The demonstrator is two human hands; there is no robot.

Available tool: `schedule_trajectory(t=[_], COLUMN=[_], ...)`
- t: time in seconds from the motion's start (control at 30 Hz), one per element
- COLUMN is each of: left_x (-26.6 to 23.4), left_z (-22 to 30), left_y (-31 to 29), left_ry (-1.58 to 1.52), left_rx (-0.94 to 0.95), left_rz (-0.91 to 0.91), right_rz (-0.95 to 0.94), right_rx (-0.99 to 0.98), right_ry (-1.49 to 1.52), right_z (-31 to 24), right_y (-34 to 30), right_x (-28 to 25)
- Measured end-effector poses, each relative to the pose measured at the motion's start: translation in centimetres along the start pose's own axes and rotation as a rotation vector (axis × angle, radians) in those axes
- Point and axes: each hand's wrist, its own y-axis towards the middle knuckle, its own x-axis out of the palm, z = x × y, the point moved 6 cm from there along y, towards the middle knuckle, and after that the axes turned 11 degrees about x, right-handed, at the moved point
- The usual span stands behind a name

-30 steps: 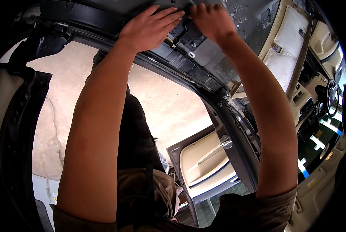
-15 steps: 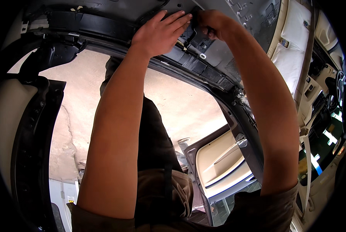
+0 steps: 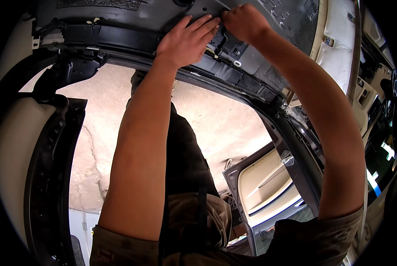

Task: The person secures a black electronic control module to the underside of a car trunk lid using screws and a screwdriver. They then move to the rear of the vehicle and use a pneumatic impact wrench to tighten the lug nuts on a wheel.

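My left hand (image 3: 185,42) lies with its fingers stretched out along the edge of the dark grey car floor (image 3: 296,22), over the black sill channel (image 3: 114,37). Its fingertips reach almost to my right hand (image 3: 246,22), which is closed, knuckles up, against the floor. What the right fingers grip, if anything, is hidden beneath them. A thin black cable (image 3: 224,42) runs down between the two hands. Just below it, a small white oval loop (image 3: 237,64) sits at the inner side of the sill.
An open car door with a beige panel (image 3: 260,177) stands at the lower right. Black bodywork (image 3: 48,168) curves down the left side. White-covered padding (image 3: 340,40) lies at the upper right. Pale ground (image 3: 220,111) shows through the doorway, beside my dark-trousered leg (image 3: 185,150).
The view has shifted, so the car appears slightly lower and further right. My right hand has turned knuckles up, its wrist raised. The left hand stays flat in nearly the same place.
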Motion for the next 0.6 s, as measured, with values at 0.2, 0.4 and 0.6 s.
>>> schedule_trajectory(t=[0.2, 0.4, 0.6], left_x=[-0.2, 0.0, 0.0], left_z=[0.2, 0.0, -0.1], left_y=[0.2, 0.3, 0.1], left_ry=[0.04, -0.01, 0.04], left_rx=[-0.001, -0.007, 0.008], left_rz=[-0.031, -0.043, -0.063], right_rz=[0.051, -0.191, -0.502], right_rx=[-0.017, 0.589, 0.728], right_ry=[0.121, 0.78, 1.25], right_z=[0.5, 1.6, 0.4], right_y=[0.9, -0.1, 3.1], right_x=[4.0, 3.5, 9.9])
